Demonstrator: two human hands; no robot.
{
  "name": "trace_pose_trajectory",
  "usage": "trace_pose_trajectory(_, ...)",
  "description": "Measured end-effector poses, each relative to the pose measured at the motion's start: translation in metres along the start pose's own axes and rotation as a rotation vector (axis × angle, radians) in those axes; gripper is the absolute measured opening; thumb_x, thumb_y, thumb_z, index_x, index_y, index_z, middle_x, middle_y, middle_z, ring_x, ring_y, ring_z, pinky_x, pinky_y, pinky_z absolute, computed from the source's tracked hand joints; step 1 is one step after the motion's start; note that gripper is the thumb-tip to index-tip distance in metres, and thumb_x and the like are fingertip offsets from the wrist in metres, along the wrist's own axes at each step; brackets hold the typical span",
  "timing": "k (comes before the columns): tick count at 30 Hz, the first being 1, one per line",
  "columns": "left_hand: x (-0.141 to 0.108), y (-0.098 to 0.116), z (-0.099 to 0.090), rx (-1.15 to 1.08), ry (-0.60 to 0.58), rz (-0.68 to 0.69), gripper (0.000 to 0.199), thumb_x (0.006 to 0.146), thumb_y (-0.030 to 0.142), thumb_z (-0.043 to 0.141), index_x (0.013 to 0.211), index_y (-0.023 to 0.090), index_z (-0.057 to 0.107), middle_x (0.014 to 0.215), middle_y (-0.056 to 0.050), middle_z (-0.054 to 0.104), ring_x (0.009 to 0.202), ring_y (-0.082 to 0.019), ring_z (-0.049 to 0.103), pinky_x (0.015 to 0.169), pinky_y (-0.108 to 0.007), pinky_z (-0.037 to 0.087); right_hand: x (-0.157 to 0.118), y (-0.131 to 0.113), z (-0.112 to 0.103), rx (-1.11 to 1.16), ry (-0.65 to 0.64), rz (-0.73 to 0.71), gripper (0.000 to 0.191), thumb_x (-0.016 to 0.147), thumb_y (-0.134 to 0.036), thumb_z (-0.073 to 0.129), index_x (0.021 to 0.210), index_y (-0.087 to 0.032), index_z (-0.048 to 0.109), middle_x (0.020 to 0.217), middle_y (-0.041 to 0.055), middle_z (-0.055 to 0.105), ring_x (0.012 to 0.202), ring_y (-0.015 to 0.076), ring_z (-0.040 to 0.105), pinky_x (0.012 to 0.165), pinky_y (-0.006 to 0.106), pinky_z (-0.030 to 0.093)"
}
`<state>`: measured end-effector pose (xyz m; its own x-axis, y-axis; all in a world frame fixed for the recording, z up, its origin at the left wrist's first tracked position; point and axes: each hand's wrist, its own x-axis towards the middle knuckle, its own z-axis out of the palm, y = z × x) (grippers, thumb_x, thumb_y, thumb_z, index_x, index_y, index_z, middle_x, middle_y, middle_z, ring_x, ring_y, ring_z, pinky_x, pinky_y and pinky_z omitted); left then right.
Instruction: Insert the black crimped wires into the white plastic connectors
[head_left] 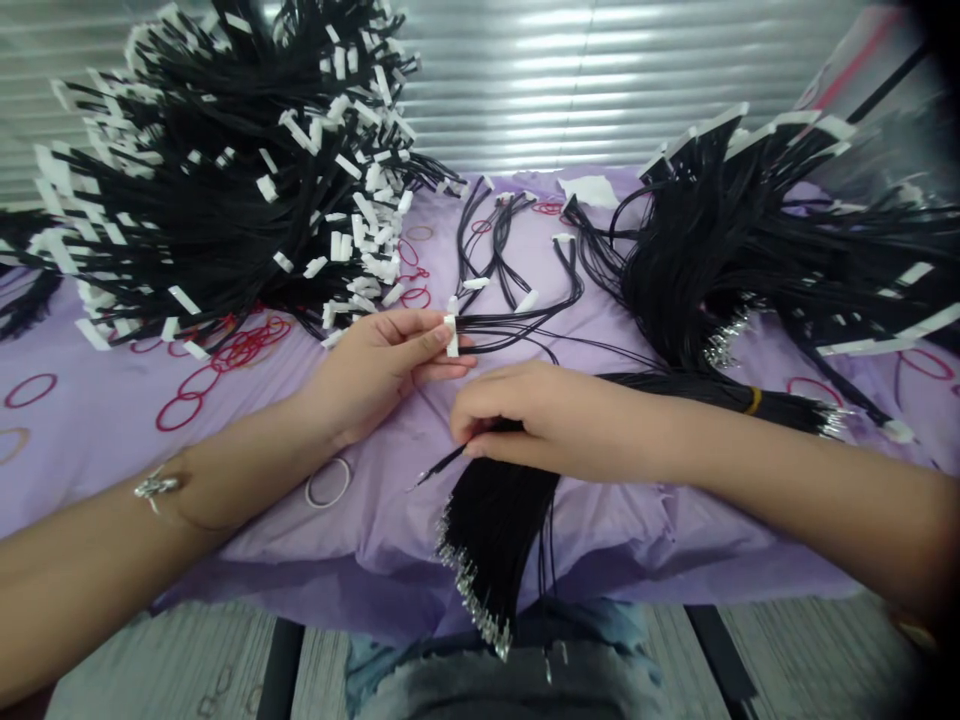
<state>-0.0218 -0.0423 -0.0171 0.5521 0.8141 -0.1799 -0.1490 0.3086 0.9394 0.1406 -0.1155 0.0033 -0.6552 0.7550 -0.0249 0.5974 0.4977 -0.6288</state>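
Observation:
Between the thumb and fingers of my left hand (390, 365) is a white connector (451, 336), with black wires running from it to the right. My right hand (517, 415), just right of it, pinches a thin black wire (448, 462) whose metal tip points down and left. Beneath my right hand a thick bundle of loose black wires (499, 530) hangs toward the table's front edge, its ends tipped with silver terminals. A second bundle (697, 388), tied with a yellow band, lies behind my right forearm.
A tall heap of black cables with white connectors (225, 200) stands at the back left, another cable pile (690, 240) at the back right. Red rubber bands (247, 345) and a white ring (328, 483) lie on the purple cloth (300, 540).

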Motion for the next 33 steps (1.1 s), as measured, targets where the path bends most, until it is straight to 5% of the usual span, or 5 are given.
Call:
trace_pose_trajectory(11, 0.001, -0.002, -0.005, 0.039, -0.077, 0.014, 0.007, 0.079, 0.018, 0.070, 0.077, 0.012, 0.069, 0.071, -0.003, 0.071, 0.062, -0.012, 0.068, 0.066, -0.021, 0.058, -0.002, -0.005, 0.002, 0.219, 0.203, -0.018, 0.010, 0.083, -0.016, 0.053, 0.081, -0.014, 0.063, 0.081, -0.0025, 0.063, 0.076, 0.0040, 0.055, 0.073, 0.018, 0.042)
trace_pose_trajectory(16, -0.001, -0.001, -0.003, 0.033, -0.057, 0.044, 0.005, 0.075, 0.014, 0.073, 0.072, 0.012, 0.070, 0.064, 0.001, 0.067, 0.056, -0.007, 0.064, 0.063, -0.016, 0.056, -0.005, -0.003, -0.010, 0.361, 0.370, 0.118, 0.010, 0.080, -0.018, 0.057, 0.071, -0.013, 0.059, 0.062, -0.0042, 0.055, 0.057, 0.0020, 0.047, 0.054, 0.015, 0.038)
trace_pose_trajectory(21, -0.004, 0.002, 0.000, 0.063, -0.025, 0.056, 0.005, 0.078, 0.011, 0.069, 0.082, 0.010, 0.072, 0.078, -0.003, 0.072, 0.066, -0.009, 0.068, 0.069, -0.018, 0.058, -0.007, 0.013, -0.026, 0.322, 0.502, 0.235, 0.015, 0.075, -0.023, 0.065, 0.063, -0.013, 0.061, 0.053, -0.0044, 0.047, 0.047, 0.0005, 0.036, 0.042, 0.017, 0.025)
trace_pose_trajectory(33, -0.005, 0.000, -0.002, 0.021, -0.064, 0.063, 0.007, 0.079, 0.009, 0.068, 0.083, 0.010, 0.073, 0.079, -0.004, 0.073, 0.066, -0.012, 0.071, 0.067, -0.019, 0.060, -0.004, 0.016, -0.024, 0.251, 0.597, 0.313, 0.015, 0.074, -0.017, 0.064, 0.060, -0.013, 0.060, 0.051, -0.0050, 0.046, 0.046, -0.0002, 0.033, 0.045, 0.020, 0.022)
